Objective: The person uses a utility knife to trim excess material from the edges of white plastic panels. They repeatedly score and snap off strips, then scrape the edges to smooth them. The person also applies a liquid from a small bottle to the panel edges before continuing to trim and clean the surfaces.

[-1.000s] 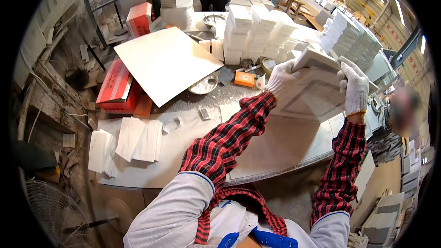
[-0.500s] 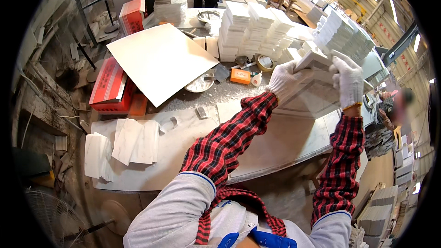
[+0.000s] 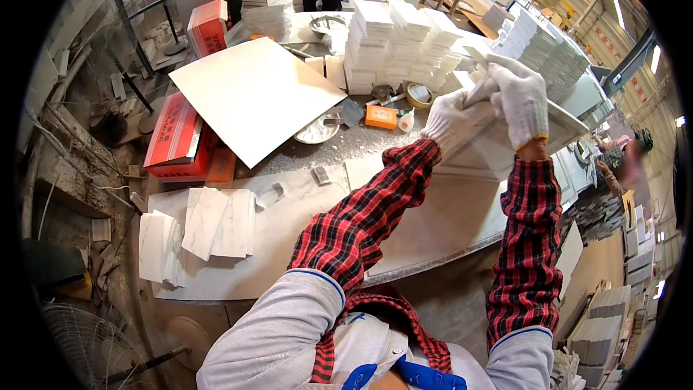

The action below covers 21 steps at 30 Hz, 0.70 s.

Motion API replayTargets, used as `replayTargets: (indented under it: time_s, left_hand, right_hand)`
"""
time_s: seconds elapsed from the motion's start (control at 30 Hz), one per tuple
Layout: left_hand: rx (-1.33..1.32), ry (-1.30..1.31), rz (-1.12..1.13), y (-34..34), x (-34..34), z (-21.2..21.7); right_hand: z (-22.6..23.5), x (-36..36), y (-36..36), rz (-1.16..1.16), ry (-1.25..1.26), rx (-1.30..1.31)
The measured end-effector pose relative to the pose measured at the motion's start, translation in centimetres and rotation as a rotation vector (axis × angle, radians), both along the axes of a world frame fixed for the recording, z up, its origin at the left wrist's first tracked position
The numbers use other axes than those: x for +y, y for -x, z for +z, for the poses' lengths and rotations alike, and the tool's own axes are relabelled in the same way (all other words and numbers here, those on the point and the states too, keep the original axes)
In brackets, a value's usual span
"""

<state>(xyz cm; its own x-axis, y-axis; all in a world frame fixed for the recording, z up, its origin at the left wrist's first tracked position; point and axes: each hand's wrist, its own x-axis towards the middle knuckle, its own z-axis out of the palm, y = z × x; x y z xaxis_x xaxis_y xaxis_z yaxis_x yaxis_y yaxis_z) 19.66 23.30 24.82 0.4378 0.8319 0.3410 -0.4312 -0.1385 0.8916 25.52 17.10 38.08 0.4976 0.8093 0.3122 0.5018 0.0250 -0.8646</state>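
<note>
Panel in hand — framed stone panel point(image 3: 480, 150) is tilted up above the near surface point(image 3: 310, 235), over its right part; can't tell if its lower edge touches down. Left hand point(image 3: 449, 121), gloved, is closed around the upper left edge. Right hand point(image 3: 518, 97), gloved, has bent fingers at the top edge next to the left one; pinching or just touching, can't tell. Progress: inset border on the panel looks in place, so that piece seems mostly made up; not set flat. Loose marbled tiles point(image 3: 216, 224) lie apart at left, white tile stacks point(image 3: 369, 47) stand behind — whether any belong to this panel, unclear. Orange box point(image 3: 380, 117) sits closer in, beside the large cream board point(image 3: 256, 101).
</note>
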Motion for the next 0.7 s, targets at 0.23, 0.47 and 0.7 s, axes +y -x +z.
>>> replayTargets:
  time_s: [0.23, 0.47, 0.7]
  left_hand:
    - [0.04, -0.003, -0.004, 0.5, 0.7, -0.3]
    - [0.058, -0.029, 0.025, 0.4, 1.3, -0.7]
    - [0.018, 0.008, -0.004, 1.7, 0.1, 0.0]
  right_hand:
    - [0.2, -3.4, -9.1, -0.215, -0.105, 0.138]
    - [-0.2, -2.1, -4.1, -0.147, -0.068, 0.096]
    - [1.1, -1.7, -1.8, 0.185, -0.232, 0.158]
